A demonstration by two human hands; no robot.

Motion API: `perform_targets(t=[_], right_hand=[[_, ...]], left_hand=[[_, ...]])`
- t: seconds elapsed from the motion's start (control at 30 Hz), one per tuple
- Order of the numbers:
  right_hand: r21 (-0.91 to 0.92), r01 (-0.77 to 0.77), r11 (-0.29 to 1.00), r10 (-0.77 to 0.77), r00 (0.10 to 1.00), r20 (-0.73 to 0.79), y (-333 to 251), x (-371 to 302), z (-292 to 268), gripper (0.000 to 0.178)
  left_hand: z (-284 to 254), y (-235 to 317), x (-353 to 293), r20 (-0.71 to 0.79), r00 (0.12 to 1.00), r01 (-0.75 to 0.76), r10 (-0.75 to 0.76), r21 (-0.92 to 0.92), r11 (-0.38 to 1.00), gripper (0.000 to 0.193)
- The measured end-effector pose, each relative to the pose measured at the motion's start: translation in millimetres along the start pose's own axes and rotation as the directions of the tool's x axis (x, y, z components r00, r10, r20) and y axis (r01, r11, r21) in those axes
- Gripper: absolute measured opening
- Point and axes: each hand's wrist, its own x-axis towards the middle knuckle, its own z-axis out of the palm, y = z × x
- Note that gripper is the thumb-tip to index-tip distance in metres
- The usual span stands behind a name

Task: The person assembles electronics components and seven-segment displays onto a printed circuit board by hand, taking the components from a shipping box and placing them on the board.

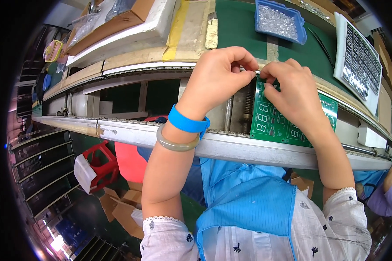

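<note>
Two bare hands meet at the upper left corner of a green board (276, 116) seated between the rails of an assembly line. The left hand (220, 71) brings thumb and forefinger close together just beside the corner; whether they pinch a part cannot be told. The right hand (294, 87) curls above the board, thumb and forefinger bent toward the same corner; its hold, too, cannot be made out. White segmented digits stand out on the board, among fine white print too small to read.

A blue wristband (187, 120) and a pale bangle (176, 143) circle the left forearm. On the green bench beyond the rails, a blue tray (279, 37) holds a heap of small clear parts (278, 21), near dark tweezers (321, 45). To their right, a white slab (340, 30) carries rows of black digit displays (359, 61). A tan-handled tool (211, 35) lies to the left of the tray, beside yellow tape (176, 26).

Below the front rail (248, 145), a red stool (102, 163) stands at left; at far right is a co-worker in purple (387, 195).
</note>
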Motion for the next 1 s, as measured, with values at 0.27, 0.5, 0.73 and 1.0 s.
perform_targets(t=[0.27, 0.5, 0.73, 1.0], right_hand=[[0.261, -0.099, 0.960, 0.107, 0.994, -0.015, 18.6, 2.7, -9.2, 0.024], [0.276, -0.137, 0.951, 0.155, 0.987, -0.043, 27.4, 1.1, -15.0, 0.027], [0.300, -0.117, 0.947, 0.145, 0.987, -0.071, 33.4, -2.2, -16.3, 0.026], [0.296, -0.070, 0.953, 0.107, 0.988, -0.110, 37.6, -5.1, -18.7, 0.026]], left_hand=[[4.5, -1.4, -0.3, 0.033, 0.999, -0.022, 0.021, 0.007, 1.000, 0.009], [10.8, -5.3, 1.8, 0.089, 0.991, -0.113, 0.101, 0.146, 0.983, 0.014], [18.2, 0.4, 4.4, 0.136, 0.975, -0.207, 0.178, 0.247, 0.947, 0.016], [24.1, 8.3, 6.1, 0.116, 0.974, -0.222, 0.197, 0.292, 0.930, 0.018]])
